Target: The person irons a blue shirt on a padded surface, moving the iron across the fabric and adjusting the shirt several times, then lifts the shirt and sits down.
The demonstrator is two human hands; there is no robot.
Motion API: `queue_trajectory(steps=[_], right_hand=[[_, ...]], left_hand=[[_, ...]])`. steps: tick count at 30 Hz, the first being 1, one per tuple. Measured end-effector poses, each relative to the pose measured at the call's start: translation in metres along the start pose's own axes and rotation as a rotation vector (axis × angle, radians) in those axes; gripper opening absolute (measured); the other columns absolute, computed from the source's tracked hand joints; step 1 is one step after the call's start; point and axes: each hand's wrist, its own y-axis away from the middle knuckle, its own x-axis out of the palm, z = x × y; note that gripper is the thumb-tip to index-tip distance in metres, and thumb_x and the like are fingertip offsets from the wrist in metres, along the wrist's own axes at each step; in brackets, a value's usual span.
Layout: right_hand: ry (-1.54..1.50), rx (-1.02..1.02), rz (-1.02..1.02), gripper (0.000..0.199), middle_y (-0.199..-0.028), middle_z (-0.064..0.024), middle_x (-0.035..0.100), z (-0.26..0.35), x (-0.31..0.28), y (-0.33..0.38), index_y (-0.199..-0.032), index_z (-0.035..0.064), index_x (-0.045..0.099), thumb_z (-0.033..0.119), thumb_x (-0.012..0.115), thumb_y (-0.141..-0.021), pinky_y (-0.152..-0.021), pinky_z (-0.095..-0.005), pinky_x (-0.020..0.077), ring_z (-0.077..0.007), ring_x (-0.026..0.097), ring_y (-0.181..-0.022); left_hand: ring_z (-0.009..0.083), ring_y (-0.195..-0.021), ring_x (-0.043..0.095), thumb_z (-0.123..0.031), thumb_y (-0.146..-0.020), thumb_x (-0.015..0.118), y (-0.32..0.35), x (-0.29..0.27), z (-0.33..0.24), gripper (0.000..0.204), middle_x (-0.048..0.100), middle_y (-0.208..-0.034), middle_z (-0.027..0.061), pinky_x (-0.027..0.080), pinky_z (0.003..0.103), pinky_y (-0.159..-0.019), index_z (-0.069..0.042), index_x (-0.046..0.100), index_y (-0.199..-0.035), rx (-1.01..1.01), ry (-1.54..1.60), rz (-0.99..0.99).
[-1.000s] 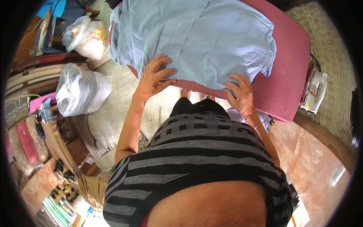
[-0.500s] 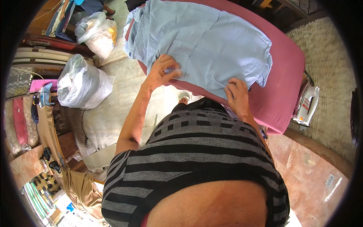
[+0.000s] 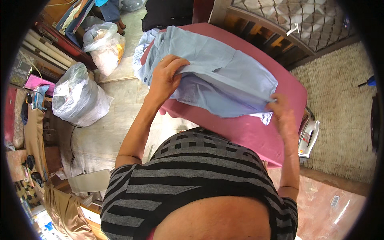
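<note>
A light blue shirt [image 3: 224,60] lies over the padded maroon ironing board [image 3: 286,84], its near part lifted in a long fold. Beneath the fold shows a more violet-blue layer [image 3: 208,96] of the cloth. My left hand [image 3: 166,78] grips the raised edge near the shirt's left side, thumb below and fingers on top. At the right end of the cloth my right hand [image 3: 280,114] pinches its edge; motion smears this hand somewhat. A small white bit of cloth [image 3: 265,118] hangs out just below the right hand.
A white iron [image 3: 310,138] rests at the board's right end. On the floor to the left stand two stuffed plastic bags [image 3: 82,96]. Another person's leg [image 3: 110,12] shows at the top left. A lattice door [image 3: 304,20] is at the top right, near a beige woven mat [image 3: 332,92].
Both hands have lifted the shirt's near edge and folded it up off the board. My right hand has moved to the right, along to the cloth's end. The view has shifted.
</note>
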Motion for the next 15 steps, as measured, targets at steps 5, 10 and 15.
queue_trajectory(steps=[5,10,15], right_hand=[[0.238,0.267,-0.333,0.032,-0.113,-0.0143,0.067,-0.039,-0.063,-0.061,-0.098,0.0025,0.069,-0.016,0.056,-0.075,-0.091,-0.0393,0.0539,-0.0320,0.065,-0.104],[0.328,0.152,-0.299,0.033,-0.117,-0.0146,0.066,-0.095,-0.100,-0.082,-0.100,-0.0005,0.066,-0.015,0.053,-0.073,-0.093,-0.0401,0.0519,-0.0336,0.063,-0.109],[0.636,-0.051,-0.236,0.032,-0.120,-0.0131,0.065,-0.163,-0.168,-0.105,-0.095,-0.0013,0.064,-0.018,0.049,-0.072,-0.096,-0.0405,0.0496,-0.0323,0.058,-0.116]], left_hand=[[0.0310,-0.088,0.065,0.012,-0.070,0.060,0.013,-0.005,0.084,0.037,0.065,-0.097,0.0137,0.053,0.037,-0.077,-0.004,0.068,-0.103,-0.065,-0.259,-0.072],[0.0174,-0.078,0.063,0.011,-0.080,0.057,0.011,-0.069,0.116,0.027,0.066,-0.091,0.0112,0.050,0.028,-0.071,0.000,0.068,-0.102,-0.302,-0.013,-0.144],[0.0079,-0.090,0.058,0.013,-0.088,0.055,-0.033,-0.170,0.113,0.032,0.064,-0.108,-0.0014,0.049,0.024,-0.077,-0.011,0.065,-0.107,-0.238,0.408,-0.090]])
